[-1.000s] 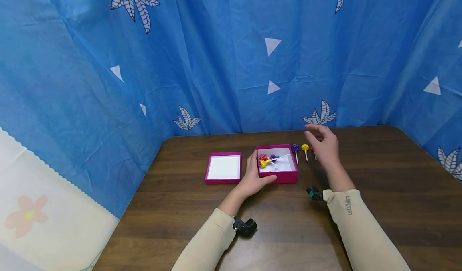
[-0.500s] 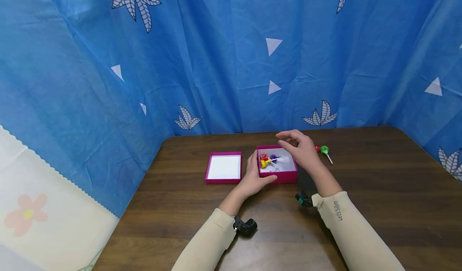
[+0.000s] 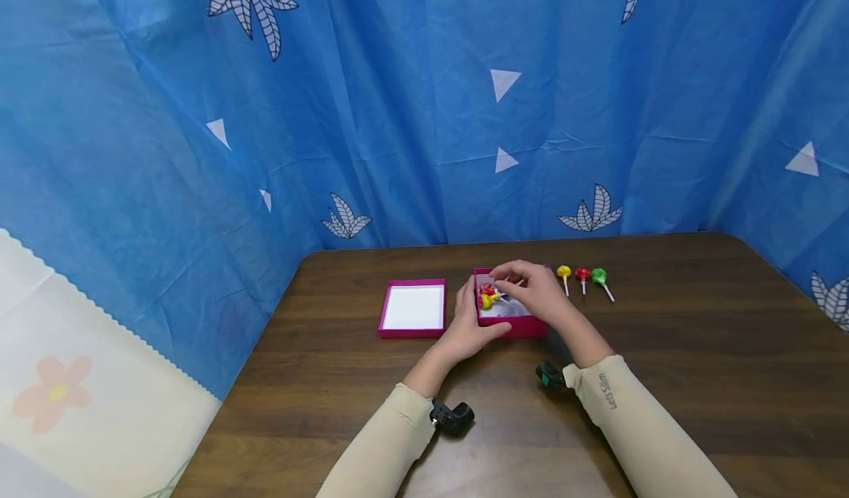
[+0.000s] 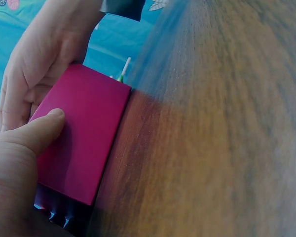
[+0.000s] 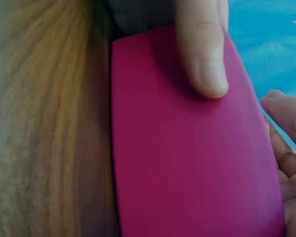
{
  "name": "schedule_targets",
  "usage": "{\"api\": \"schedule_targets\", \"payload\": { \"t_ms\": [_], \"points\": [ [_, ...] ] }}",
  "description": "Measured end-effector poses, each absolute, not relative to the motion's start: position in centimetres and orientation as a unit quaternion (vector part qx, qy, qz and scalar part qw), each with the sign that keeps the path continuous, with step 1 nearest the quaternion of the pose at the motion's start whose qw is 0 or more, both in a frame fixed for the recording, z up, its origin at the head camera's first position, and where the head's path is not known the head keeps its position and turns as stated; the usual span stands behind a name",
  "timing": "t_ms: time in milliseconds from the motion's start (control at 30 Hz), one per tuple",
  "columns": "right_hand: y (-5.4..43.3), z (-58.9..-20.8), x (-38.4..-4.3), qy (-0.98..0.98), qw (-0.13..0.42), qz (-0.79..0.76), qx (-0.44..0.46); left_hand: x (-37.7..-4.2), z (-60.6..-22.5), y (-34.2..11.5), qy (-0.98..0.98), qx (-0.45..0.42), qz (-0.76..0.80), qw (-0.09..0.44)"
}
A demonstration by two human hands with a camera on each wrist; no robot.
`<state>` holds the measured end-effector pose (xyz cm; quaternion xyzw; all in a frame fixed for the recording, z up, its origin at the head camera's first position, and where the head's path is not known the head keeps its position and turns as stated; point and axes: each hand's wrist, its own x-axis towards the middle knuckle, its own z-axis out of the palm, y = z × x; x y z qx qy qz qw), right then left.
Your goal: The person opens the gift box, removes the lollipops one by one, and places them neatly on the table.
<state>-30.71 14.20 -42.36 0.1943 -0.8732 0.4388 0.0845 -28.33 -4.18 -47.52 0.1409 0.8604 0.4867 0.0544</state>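
Observation:
A pink box point(image 3: 527, 326) stands without its lid on the table, white inside. My left hand point(image 3: 462, 332) grips its left side, with the thumb point(image 4: 49, 126) along the front wall and the fingers round the side. Inside lie a red lollipop point(image 3: 487, 289), a yellow lollipop point(image 3: 488, 301) and part of a purple one. My right hand point(image 3: 533, 289) is over the box's right half, fingertips just above the lollipops. In the right wrist view, its thumb point(image 5: 281, 106) and bent fingers stand apart, with nothing seen between them.
The pink lid point(image 3: 413, 308) lies left of the box, white inside up. Right of the box lie a yellow lollipop point(image 3: 564, 271), a red lollipop point(image 3: 583, 273) and a green lollipop point(image 3: 600, 275) in a row. A blue curtain point(image 3: 424, 115) hangs behind the wooden table point(image 3: 696, 351).
My right hand has moved left and down from above the lollipop row to the box, uncovering the red and green lollipops. My left hand has stayed on the box.

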Motion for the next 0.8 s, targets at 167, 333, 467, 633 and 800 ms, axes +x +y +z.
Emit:
{"api": "schedule_targets", "payload": {
  "t_ms": [167, 333, 467, 633, 800],
  "points": [
    [14.2, -42.4, -31.0, -0.881, 0.061, 0.423, 0.203, -28.4, -47.6, -4.1, 0.860, 0.141, 0.487, 0.053],
    [14.0, -42.5, -31.0, -0.888, 0.028, 0.400, 0.225, -28.4, -47.7, -4.1, 0.860, 0.149, 0.485, 0.050],
    [13.7, -42.6, -31.0, -0.899, -0.002, 0.357, 0.253, -28.2, -47.9, -4.2, 0.861, 0.154, 0.483, 0.048],
    [13.4, -42.3, -31.4, -0.907, -0.036, 0.302, 0.290, -28.4, -48.0, -4.2, 0.860, 0.160, 0.483, 0.047],
    [13.2, -41.7, -32.0, -0.905, -0.070, 0.277, 0.316, -28.6, -47.8, -4.1, 0.862, 0.160, 0.480, 0.039]
  ]
}}
